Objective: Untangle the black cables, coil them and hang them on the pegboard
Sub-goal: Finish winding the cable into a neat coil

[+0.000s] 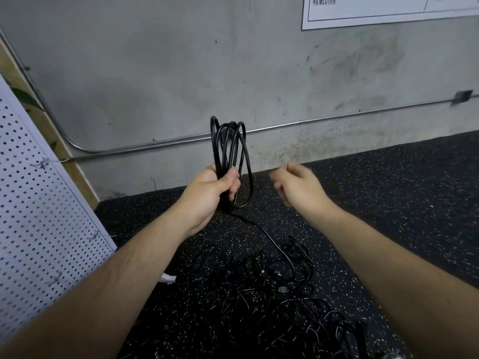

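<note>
Hands, 2, bare, both raised in front of the chest over the floor.

Left hand [210, 190]: clenched round the lower part of a coil [230, 156] of black cable. Thumb crosses the front of the strands; fingers wrap from behind. Several loops stand upright above the fist, narrow and tall, and 1 wider loop sags to the right of the knuckles. Likely reason for the grip: pinching the loops at 1 spot keeps them stacked while more cable is added.

Right hand [298, 186]: blurred, loosely curled, fingers partly closed. No cable shows in it; whether it pinches a strand, I cannot tell. It sits just right of the coil, apart from it, probably between passes of feeding cable.

Tail [261, 226]: 1 strand drops from under the left fist and runs down and right to the pile. This cable is therefore not yet fully coiled.

Pile [272, 288]: tangled black cables on the floor between the forearms, hard to read against the dark surface; at least 1 plug visible in it. Count of cables cannot be told.

Floor [388, 203]: black speckled rubber matting.

Pegboard [39, 203]: white, perforated, leaning at the left edge, a few hooks on it, no cable hung on what shows of it.

Wall [181, 60]: grey concrete, metal conduit along it, white notice at top right.
</note>
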